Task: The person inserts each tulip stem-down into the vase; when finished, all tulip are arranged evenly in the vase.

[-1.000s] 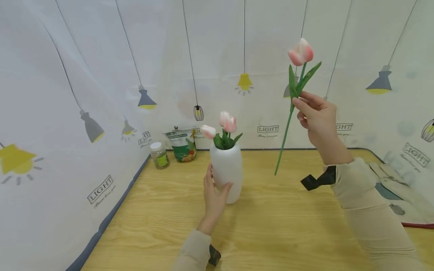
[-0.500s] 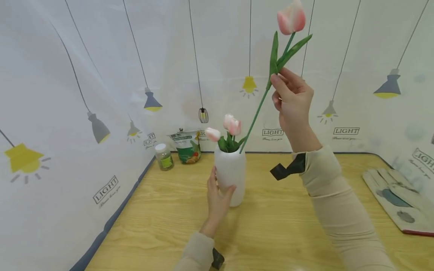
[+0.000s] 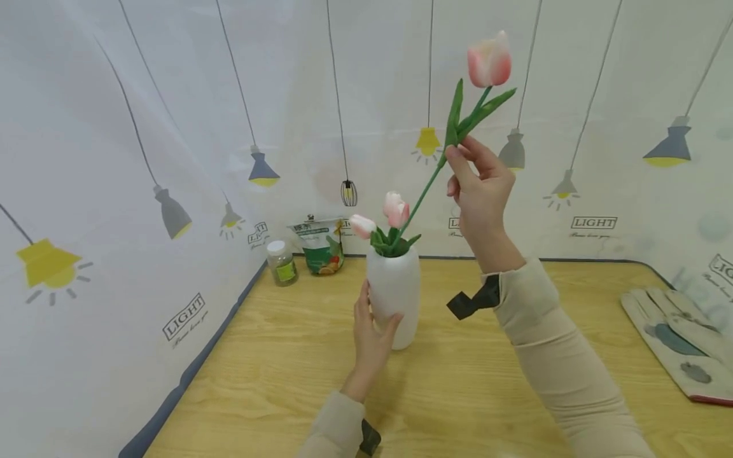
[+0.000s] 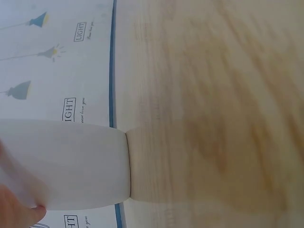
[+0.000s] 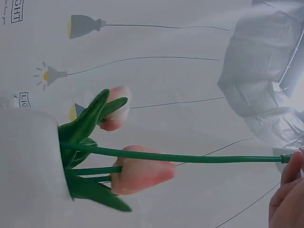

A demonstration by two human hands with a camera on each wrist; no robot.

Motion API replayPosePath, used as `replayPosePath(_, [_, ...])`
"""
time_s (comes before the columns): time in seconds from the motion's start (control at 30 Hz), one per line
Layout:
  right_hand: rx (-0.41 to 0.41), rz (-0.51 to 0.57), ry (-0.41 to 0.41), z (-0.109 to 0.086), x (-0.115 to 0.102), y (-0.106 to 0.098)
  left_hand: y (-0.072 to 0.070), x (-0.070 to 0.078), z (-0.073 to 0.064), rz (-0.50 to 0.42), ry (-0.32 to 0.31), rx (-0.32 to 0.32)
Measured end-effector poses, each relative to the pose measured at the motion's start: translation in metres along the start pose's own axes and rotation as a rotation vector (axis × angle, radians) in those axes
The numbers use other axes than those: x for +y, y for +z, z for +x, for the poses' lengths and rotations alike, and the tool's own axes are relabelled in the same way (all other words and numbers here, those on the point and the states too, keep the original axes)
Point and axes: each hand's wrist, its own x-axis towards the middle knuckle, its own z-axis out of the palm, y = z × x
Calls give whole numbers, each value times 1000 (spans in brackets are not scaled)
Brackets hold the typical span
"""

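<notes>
A white vase (image 3: 394, 299) stands upright on the wooden table, with several pink-and-white tulips (image 3: 396, 210) and their green leaves showing above its mouth. My left hand (image 3: 371, 337) grips the vase low on its left side, fingers behind and thumb across the front. Up to the right, my right hand (image 3: 483, 187) pinches another tulip (image 3: 489, 62) by its stem just under the leaves. That tulip tilts to the right, and its stem (image 5: 190, 158) runs down to the vase mouth, its lower end hidden inside. In the left wrist view the vase base (image 4: 121, 164) sits on the tabletop.
Behind the vase on the left stand a small jar (image 3: 283, 264) with a white lid and a green-and-white pouch (image 3: 322, 248). Work gloves (image 3: 678, 343) lie at the right. A lamp-printed cloth (image 3: 275, 95) hangs behind the table (image 3: 275, 381).
My right hand has moved left to the vase, then slightly down, bringing the tulip's stem end from open air into the vase mouth. The left hand keeps its grip on the vase.
</notes>
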Motion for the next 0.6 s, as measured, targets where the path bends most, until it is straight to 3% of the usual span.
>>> replayPosePath(0.27, [-51, 39, -109, 5, -18, 6, 0, 0, 4, 15, 29, 16])
replayPosePath(0.6, [-62, -87, -55, -4, -3, 2, 3, -2, 2, 16, -28, 13])
